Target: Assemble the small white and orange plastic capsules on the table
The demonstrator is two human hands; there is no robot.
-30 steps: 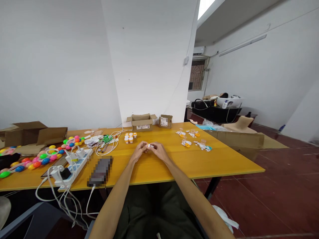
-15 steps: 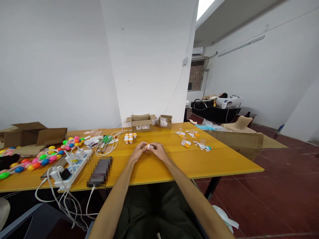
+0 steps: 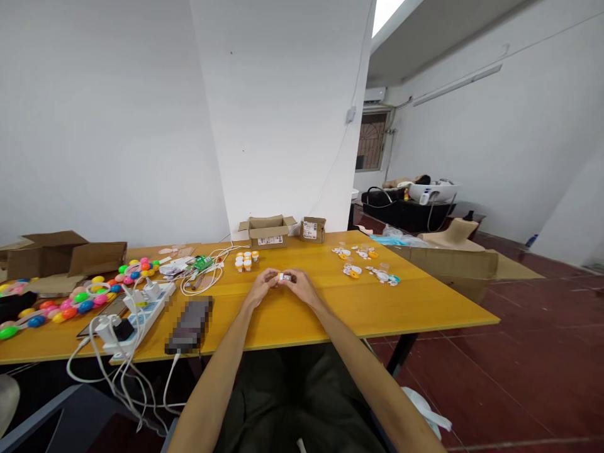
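Note:
Between the fingertips of both hands is a small white piece with dark markings (image 3: 284,277), held just above the wooden table (image 3: 302,321). My left hand (image 3: 263,286) is closed on its left side, and my right hand (image 3: 299,285) pinches it from the right. Fingers cover much of the piece, so its full shape is hidden. Beyond my left hand stands a cluster of small jars (image 3: 244,261) with white tops and orange parts. Off to the right lie several small groups of white, orange, teal and clear plastic parts (image 3: 352,271).
Two cardboard boxes, an open one (image 3: 267,233) and a smaller one (image 3: 313,230), stand against the wall. At left are a phone (image 3: 189,324) on a charging cable, a power strip (image 3: 136,321) with tangled cords, colourful balls (image 3: 85,306) and a large carton (image 3: 51,255).
Both hands stay in nearly the same place. The white piece has turned slightly between the fingers, and its marked side shows a little more.

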